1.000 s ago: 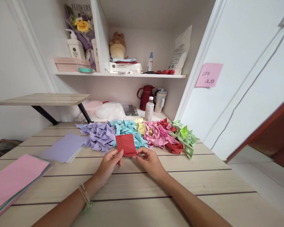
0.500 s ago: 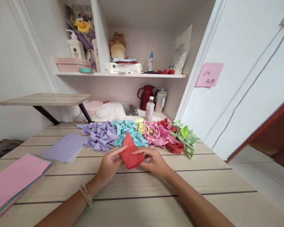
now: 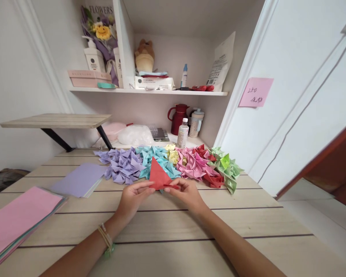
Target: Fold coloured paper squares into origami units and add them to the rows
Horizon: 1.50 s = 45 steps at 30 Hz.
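A piece of red folded paper point(image 3: 159, 174), showing a pointed triangular shape, is held up above the table between both hands. My left hand point(image 3: 135, 196) pinches its lower left edge between thumb and fingers. At the lower right, my right hand point(image 3: 186, 192) grips the paper's edge, where a narrow fold shows. Just behind lie folded paper pieces in colour groups: purple point(image 3: 123, 165), light blue point(image 3: 151, 154), yellow point(image 3: 172, 154), pink point(image 3: 192, 164), red point(image 3: 215, 179) and green point(image 3: 232, 169).
Purple paper sheets point(image 3: 79, 179) and a stack topped with pink paper point(image 3: 23, 223) lie at the left. A small raised stand point(image 3: 57, 120) is behind them. A bottle point(image 3: 182, 134), a red jug point(image 3: 178, 118) and a cup point(image 3: 196, 123) stand at the back.
The red paper was a square, then was turned cornerwise and lowered; now it is raised again as a triangle with its point up. Both hands have shifted their grip along its lower edge.
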Each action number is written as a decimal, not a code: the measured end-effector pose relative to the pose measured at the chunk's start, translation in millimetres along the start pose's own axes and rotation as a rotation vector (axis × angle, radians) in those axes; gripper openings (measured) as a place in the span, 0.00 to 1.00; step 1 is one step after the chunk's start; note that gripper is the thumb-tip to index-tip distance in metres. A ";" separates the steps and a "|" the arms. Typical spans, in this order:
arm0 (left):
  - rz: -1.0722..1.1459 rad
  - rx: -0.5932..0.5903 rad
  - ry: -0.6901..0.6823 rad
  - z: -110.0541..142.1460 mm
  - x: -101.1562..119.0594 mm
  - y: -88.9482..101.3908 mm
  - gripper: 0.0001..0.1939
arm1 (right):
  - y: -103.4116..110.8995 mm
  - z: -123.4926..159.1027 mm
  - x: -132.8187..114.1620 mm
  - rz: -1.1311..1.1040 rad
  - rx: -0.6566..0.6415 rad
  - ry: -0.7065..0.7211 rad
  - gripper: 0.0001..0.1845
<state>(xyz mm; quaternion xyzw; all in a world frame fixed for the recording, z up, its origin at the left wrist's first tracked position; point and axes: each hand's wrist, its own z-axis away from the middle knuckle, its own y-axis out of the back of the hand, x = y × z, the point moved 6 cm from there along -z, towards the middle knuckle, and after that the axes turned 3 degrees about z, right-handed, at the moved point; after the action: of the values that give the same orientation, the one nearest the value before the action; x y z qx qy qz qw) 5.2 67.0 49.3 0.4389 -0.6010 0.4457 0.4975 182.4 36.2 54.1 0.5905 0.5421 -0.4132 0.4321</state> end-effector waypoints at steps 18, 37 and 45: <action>0.116 -0.061 0.035 -4.9 -13.5 -6.0 0.14 | -4.7 5.1 5.3 -0.257 0.018 -0.321 0.25; 0.220 -0.171 0.078 -2.8 -22.0 -10.0 0.13 | -17.2 6.6 1.8 -0.249 -0.116 -0.183 0.15; 0.126 -0.229 0.147 -2.5 -26.4 -13.2 0.16 | -12.3 7.9 -2.4 0.206 -0.051 0.039 0.05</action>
<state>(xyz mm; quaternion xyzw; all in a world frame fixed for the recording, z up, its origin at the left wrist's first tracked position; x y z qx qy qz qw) 21.7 68.8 24.7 0.3068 -0.6362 0.4355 0.5582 169.8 28.5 53.4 0.6397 0.4971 -0.3411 0.4767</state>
